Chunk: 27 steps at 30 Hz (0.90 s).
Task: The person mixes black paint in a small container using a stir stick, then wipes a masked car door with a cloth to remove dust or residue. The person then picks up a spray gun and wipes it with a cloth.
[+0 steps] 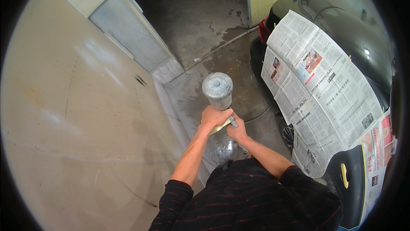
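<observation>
A paint spray gun with a grey, paint-stained, lidded cup (217, 88) is held in front of my body, cup uppermost. My right hand (237, 130) is closed around its handle, and a metal knob sticks out by the thumb. Just under the cup, my left hand (215, 118) is closed against the gun's front, its fingers mostly hidden. A pale yellow strip (221, 127), cloth or paper, shows beneath the left palm. From below the right hand an air hose (244, 150) runs down toward my waist.
At right stands a dark car (341, 26), its side covered with taped newspaper sheets (322, 86). A black door panel with a yellow-masked handle (344, 175) is nearer me. A beige wall (77, 116) rises at left. Wet patches mark the concrete floor (205, 13) beyond the doorway.
</observation>
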Available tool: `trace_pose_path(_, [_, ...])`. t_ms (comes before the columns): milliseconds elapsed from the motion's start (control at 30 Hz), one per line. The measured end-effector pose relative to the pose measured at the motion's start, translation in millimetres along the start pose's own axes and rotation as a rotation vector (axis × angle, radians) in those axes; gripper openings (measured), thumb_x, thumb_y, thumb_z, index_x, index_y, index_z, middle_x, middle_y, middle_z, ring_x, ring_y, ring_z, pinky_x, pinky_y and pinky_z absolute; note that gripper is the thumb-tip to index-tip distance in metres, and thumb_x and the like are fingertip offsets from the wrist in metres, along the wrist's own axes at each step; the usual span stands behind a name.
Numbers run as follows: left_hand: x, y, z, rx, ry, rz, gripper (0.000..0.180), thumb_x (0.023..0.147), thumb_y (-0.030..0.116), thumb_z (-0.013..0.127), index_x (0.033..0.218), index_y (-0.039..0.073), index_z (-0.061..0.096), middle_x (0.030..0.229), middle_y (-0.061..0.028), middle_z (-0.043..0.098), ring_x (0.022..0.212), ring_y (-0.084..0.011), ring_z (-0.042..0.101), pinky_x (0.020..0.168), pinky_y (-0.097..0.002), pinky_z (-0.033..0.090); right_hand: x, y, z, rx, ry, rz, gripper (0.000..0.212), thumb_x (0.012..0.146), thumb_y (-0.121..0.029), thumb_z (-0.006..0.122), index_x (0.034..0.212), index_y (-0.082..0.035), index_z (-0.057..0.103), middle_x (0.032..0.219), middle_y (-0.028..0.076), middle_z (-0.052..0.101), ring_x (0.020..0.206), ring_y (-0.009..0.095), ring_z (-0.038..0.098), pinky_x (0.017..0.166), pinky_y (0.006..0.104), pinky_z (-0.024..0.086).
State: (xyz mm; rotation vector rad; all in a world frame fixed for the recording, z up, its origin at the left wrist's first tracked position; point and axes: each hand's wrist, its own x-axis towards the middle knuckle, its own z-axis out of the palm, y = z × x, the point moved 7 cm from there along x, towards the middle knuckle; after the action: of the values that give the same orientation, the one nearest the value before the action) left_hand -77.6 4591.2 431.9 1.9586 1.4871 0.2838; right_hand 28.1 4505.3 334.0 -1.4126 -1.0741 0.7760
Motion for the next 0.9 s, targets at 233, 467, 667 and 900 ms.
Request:
trace_pose_path(233, [-1,-3,0,-0.007,0.023,0.034,0.054,0.073,0.051,0.073,0.102,0.007,0.082,0.104,-0.0228,0.079,0.104,-0.0410,0.075,0.091,-0.0465,0.059,-2,-2,1,-0.017,-0.004,0.000,0.049,0.088,0.000,0.058,0.137,-0.003,0.062,0.109,0.026,0.074,0.107,0.043,0.073,0.088,0.0391,0.055])
trace_pose_path(467, [-1,-5,1,-0.011,0.009,-0.013,0.054,0.074,0.051,0.073,0.103,0.006,0.082,0.105,-0.0229,0.079,0.105,-0.0408,0.075,0.091,-0.0461,0.059,-3,-1,0,-0.015,-0.018,0.018,0.051,0.086,0.001,0.058,0.136,-0.003,0.063,0.109,0.026,0.074,0.107,0.043,0.073,0.088,0.0390,0.055])
trace_pose_path(667, [-3,-1,2,-0.011,-0.018,-0.015,0.055,0.074,0.051,0.073,0.103,0.005,0.082,0.105,-0.0232,0.079,0.105,-0.0404,0.075,0.091,-0.0459,0.059,-4,0,-1,0.007,-0.035,0.062,0.055,0.083,0.001,0.057,0.138,-0.002,0.062,0.110,0.025,0.075,0.106,0.041,0.074,0.089,0.0377,0.055])
trace_pose_path(900, [-2,-5,3,-0.013,-0.001,-0.013,0.058,0.077,0.055,0.074,0.105,0.004,0.081,0.107,-0.0240,0.079,0.108,-0.0407,0.075,0.094,-0.0457,0.059,-3,9,2,-0.030,-0.012,0.024,0.055,0.083,0.002,0.057,0.138,-0.003,0.062,0.111,0.025,0.075,0.108,0.041,0.073,0.091,0.0392,0.055])
